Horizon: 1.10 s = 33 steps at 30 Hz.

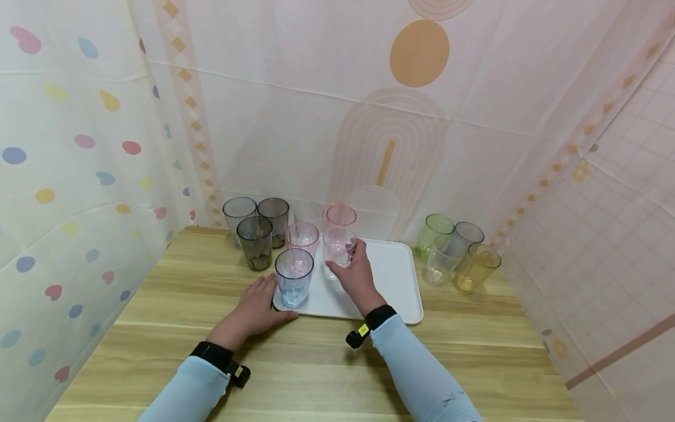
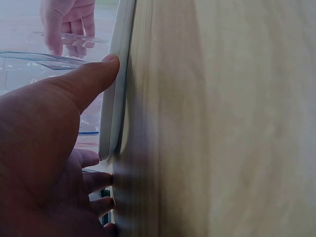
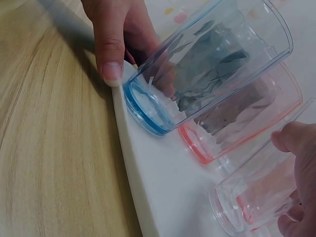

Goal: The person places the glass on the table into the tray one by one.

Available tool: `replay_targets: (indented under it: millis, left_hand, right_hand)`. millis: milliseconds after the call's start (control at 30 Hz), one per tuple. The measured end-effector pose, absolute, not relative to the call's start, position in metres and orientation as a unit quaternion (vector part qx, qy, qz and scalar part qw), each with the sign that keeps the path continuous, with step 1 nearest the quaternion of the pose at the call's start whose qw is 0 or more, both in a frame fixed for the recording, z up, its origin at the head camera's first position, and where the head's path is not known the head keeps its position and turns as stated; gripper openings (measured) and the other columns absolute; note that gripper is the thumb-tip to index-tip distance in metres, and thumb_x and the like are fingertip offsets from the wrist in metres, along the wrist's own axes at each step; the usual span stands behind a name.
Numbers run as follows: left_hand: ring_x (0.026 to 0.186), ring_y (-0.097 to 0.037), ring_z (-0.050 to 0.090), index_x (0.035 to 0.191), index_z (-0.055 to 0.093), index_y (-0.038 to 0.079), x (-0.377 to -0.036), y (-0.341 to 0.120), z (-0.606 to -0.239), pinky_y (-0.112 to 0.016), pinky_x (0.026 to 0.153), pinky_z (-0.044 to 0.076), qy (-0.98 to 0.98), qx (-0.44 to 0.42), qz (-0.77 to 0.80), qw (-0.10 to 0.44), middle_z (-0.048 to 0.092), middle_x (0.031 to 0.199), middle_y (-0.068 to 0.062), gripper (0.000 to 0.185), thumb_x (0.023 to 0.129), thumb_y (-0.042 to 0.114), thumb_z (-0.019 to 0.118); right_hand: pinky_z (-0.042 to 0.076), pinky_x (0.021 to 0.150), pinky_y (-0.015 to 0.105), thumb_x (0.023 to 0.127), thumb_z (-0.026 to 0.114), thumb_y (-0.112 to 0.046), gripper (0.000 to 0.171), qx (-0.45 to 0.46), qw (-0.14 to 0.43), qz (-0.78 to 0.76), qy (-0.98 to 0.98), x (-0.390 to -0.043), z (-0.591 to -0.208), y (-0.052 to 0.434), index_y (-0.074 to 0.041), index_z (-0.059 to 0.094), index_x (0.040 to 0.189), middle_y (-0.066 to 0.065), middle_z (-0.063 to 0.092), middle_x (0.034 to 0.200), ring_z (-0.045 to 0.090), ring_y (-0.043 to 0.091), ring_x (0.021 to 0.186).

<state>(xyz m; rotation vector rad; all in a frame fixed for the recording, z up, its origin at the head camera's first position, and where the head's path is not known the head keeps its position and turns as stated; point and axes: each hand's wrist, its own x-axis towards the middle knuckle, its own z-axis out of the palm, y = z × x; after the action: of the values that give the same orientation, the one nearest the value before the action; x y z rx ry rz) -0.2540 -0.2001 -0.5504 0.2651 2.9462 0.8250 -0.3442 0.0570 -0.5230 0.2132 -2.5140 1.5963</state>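
Observation:
My right hand [image 1: 358, 275] grips a clear tumbler [image 1: 334, 258] by its side, thumb on one side and fingers on the other. Its base [image 3: 227, 215] is at the white tray's surface; whether it touches cannot be told. My left hand [image 1: 258, 308] lies around the front left corner of the white tray [image 1: 390, 275], its thumb [image 2: 94, 76] against the front rim and its fingers along the left side. Just inside that corner stands a blue tumbler [image 1: 294, 281]. Behind it is a pink tumbler [image 1: 303, 235], with another pink tumbler [image 1: 341, 215] and a clear tumbler [image 1: 308, 214] at the back.
Left of the tray stand several grey and dark tumblers [image 1: 255, 249] close together. To its right is a group with a green tumbler [image 1: 435, 231], a clear one [image 1: 439, 266], a grey one [image 1: 468, 234] and an amber one [image 1: 476, 272]. A patterned curtain [image 1: 295, 117] hangs behind the wooden table [image 1: 316, 375].

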Motion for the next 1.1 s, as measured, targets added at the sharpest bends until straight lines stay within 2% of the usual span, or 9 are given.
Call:
replay_targets:
  millis: [367,633,833,1100]
  left_hand:
    - [0.162,-0.057,0.021,0.169,0.028,-0.011,-0.255,-0.2,-0.553,-0.074,0.131,0.017,0.959,0.087,0.266,0.033,0.03,0.174,-0.034,0.121,0.092,0.065,0.083]
    - [0.162,-0.057,0.021,0.169,0.028,-0.009,-0.257,-0.201,-0.556,-0.073,0.131,0.017,0.959,0.089,0.268,0.03,0.03,0.174,-0.034,0.121,0.092,0.065,0.084]
    - [0.163,-0.057,0.02,0.17,0.027,-0.009,-0.256,-0.202,-0.555,-0.073,0.131,0.017,0.959,0.089,0.266,0.033,0.029,0.175,-0.034,0.122,0.092,0.066,0.083]
    - [0.163,-0.057,0.019,0.171,0.025,-0.008,-0.256,-0.204,-0.556,-0.073,0.131,0.015,0.958,0.09,0.268,0.038,0.028,0.176,-0.033,0.122,0.092,0.067,0.082]
  right_hand:
    - [0.05,0.12,0.053,0.093,0.093,-0.025,0.084,0.067,0.077,0.521,-0.847,-0.345,-0.525,0.058,-0.009,0.039,0.156,0.019,0.058,0.154,0.056,0.037,0.144]
    - [0.046,0.123,0.055,0.091,0.095,-0.029,0.099,0.062,0.061,0.532,-0.842,-0.339,-0.521,0.07,-0.01,0.032,0.165,0.018,0.053,0.16,0.05,0.036,0.151]
    - [0.043,0.125,0.055,0.092,0.094,-0.026,0.101,0.059,0.079,0.532,-0.841,-0.323,-0.522,0.11,-0.007,0.03,0.168,0.022,0.048,0.164,0.047,0.04,0.154]
    - [0.04,0.126,0.058,0.095,0.091,-0.018,0.089,0.031,0.146,0.531,-0.834,-0.29,-0.52,0.198,0.005,0.036,0.161,0.028,0.047,0.161,0.044,0.043,0.152]
